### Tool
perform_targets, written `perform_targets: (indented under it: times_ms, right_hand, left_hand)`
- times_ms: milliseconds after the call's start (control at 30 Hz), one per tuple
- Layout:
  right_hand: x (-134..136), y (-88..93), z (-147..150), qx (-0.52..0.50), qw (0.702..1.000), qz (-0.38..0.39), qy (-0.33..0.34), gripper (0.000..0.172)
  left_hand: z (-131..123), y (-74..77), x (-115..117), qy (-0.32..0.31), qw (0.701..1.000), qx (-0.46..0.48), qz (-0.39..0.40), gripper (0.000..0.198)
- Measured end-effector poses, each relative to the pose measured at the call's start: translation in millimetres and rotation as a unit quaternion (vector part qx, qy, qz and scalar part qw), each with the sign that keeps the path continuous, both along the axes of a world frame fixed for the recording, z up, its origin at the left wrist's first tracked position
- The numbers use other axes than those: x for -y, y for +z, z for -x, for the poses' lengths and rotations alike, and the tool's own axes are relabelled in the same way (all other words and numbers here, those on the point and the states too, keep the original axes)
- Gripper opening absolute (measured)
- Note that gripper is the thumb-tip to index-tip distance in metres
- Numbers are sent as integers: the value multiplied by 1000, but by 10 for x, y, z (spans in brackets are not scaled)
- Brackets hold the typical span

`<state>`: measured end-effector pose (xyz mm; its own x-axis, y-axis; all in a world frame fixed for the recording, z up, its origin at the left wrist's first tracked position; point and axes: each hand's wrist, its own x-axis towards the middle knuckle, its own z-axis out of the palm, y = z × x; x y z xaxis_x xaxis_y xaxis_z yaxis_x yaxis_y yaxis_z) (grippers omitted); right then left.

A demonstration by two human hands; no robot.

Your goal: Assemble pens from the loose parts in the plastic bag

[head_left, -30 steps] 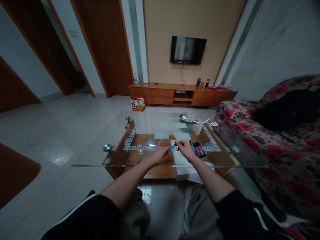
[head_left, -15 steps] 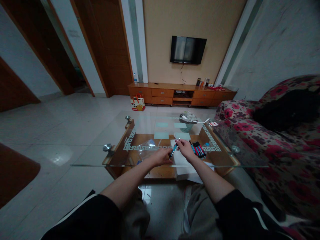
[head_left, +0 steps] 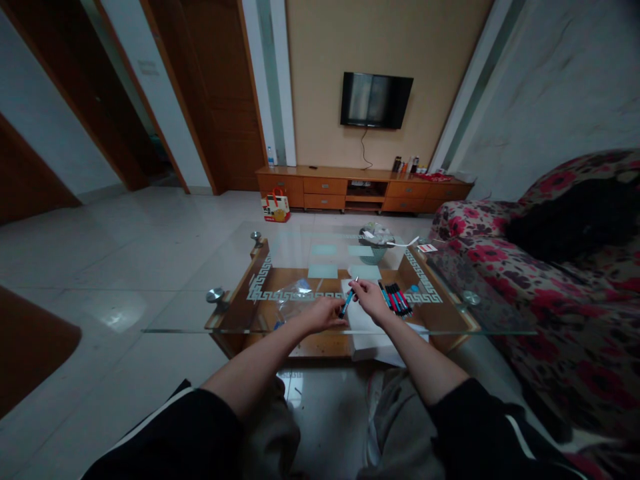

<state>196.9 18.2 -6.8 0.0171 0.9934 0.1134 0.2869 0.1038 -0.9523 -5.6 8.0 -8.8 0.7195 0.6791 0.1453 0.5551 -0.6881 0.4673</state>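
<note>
Between my two hands is a blue pen (head_left: 349, 301), tilted with its upper end away from me. My left hand (head_left: 327, 313) pinches its lower end. The fingers of my right hand (head_left: 369, 297) close round its upper end, where a pale tip shows. Just right of my right hand, several pens (head_left: 397, 299) in blue, red and black lie side by side on the glass table (head_left: 190, 313). A clear plastic bag (head_left: 295, 298) lies to the left of my left hand.
Below the glass, a white stack like paper or a box (head_left: 373, 340) rests on the wooden shelf (head_left: 320, 345). A green basket (head_left: 374, 253) with a plastic liner stands beyond the table. A flowered sofa (head_left: 500, 233) is on the right, a paper bag (head_left: 275, 207) by the cabinet (head_left: 325, 187).
The blue pen has shifted slightly in my fingers and shows more of its blue barrel. Both hands stay in nearly the same place.
</note>
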Motion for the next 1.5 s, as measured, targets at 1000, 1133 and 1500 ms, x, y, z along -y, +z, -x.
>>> perform_targets:
  times_ms: [1000,1133,1500]
  right_hand:
    - [31,-126,-1488,327,902,26,-281,33]
    - [-42,-269,-1618,380,885,62,-264,31]
    - [-201,-184,-1345,476,850,132,-183,40]
  left_hand:
    - [202,361,91,255,965,-36,46,29]
    - [306,389,-18,233,972,-14,38,29]
    - [470,394,-331,247,960,-125,29,29]
